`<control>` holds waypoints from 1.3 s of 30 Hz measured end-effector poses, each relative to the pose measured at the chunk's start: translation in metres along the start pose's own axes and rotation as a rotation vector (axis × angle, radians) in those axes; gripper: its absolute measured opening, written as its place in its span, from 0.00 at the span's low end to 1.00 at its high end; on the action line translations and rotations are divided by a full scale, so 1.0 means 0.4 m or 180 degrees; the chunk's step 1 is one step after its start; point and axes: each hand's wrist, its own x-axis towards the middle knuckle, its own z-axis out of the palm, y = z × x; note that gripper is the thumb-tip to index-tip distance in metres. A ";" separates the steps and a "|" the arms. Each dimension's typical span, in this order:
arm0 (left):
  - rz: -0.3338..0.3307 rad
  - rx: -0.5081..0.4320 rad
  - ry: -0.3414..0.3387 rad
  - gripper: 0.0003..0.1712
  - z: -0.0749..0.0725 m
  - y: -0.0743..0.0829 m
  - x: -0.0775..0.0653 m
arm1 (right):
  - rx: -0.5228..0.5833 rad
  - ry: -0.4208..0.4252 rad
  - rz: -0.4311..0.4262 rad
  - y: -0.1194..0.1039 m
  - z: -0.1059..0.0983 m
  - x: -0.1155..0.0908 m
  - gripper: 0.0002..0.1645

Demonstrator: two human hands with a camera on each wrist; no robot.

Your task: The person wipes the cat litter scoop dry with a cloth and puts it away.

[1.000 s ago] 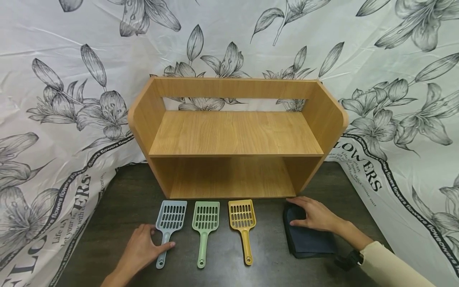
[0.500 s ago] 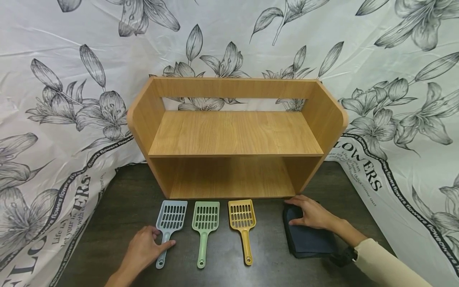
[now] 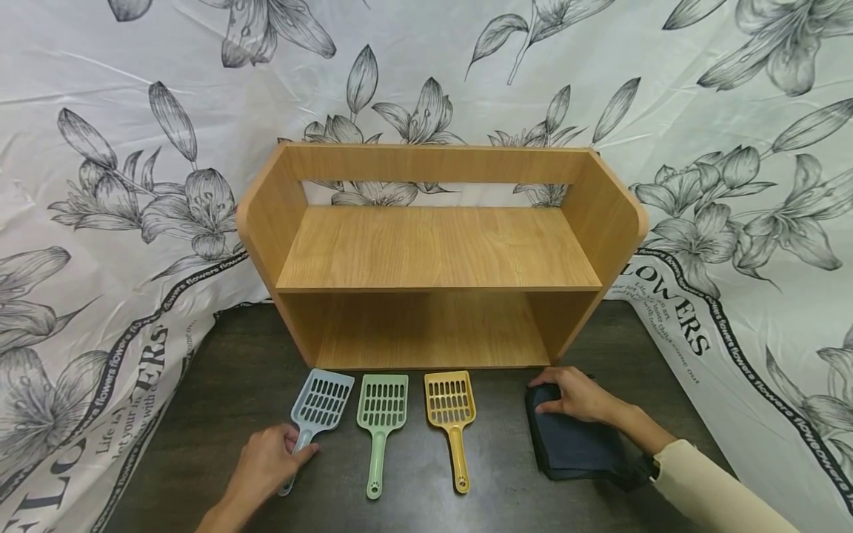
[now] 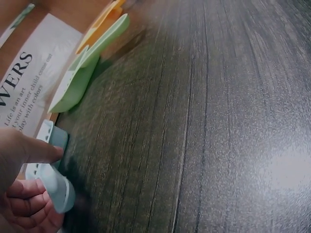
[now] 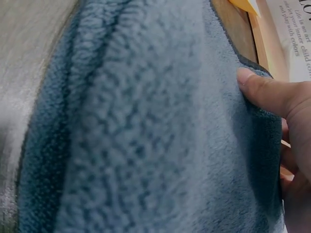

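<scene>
My left hand pinches the handle of a light blue slotted litter scoop between thumb and fingers. Its head now leans right. The left wrist view has the thumb over the blue scoop and curled fingers below it. To its right lie a green litter scoop and a yellow litter scoop, handles toward me. Further right, my right hand grips the far edge of a folded dark blue towel. In the right wrist view the thumb lies on top of the fuzzy towel, with fingers curled at its edge.
A two-tier wooden shelf stands behind the scoops on the dark wood-grain table. White cloth printed with flowers hangs behind it and along both sides.
My left hand has turned the blue scoop, its head swinging right and its handle end moving left. The right hand has shifted slightly left along the towel.
</scene>
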 end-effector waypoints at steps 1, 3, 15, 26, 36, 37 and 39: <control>0.0015 0.0003 0.0014 0.19 0.000 -0.001 0.000 | 0.0014 -0.0004 -0.0018 0.000 -0.001 0.001 0.21; 0.0043 0.0000 0.0058 0.18 -0.002 -0.002 -0.001 | 0.0050 -0.0026 -0.0035 0.000 -0.003 0.003 0.19; 0.0149 -0.0195 0.0112 0.09 -0.022 -0.008 -0.009 | 0.0200 -0.0071 -0.0094 -0.005 -0.035 0.003 0.13; 0.0294 -0.0091 0.0181 0.11 -0.060 -0.014 -0.022 | 0.0320 -0.0102 0.0092 -0.012 -0.115 -0.017 0.16; 0.0507 -0.0126 0.0265 0.11 -0.106 0.032 -0.021 | 0.0449 -0.0064 -0.0034 -0.035 -0.174 -0.046 0.09; 0.0553 -0.0117 0.0277 0.11 -0.109 0.037 -0.019 | 0.0482 -0.0071 -0.0054 -0.038 -0.179 -0.048 0.08; 0.0665 -0.0110 0.0319 0.11 -0.112 0.049 -0.017 | 0.0558 -0.0070 -0.0088 -0.043 -0.189 -0.050 0.08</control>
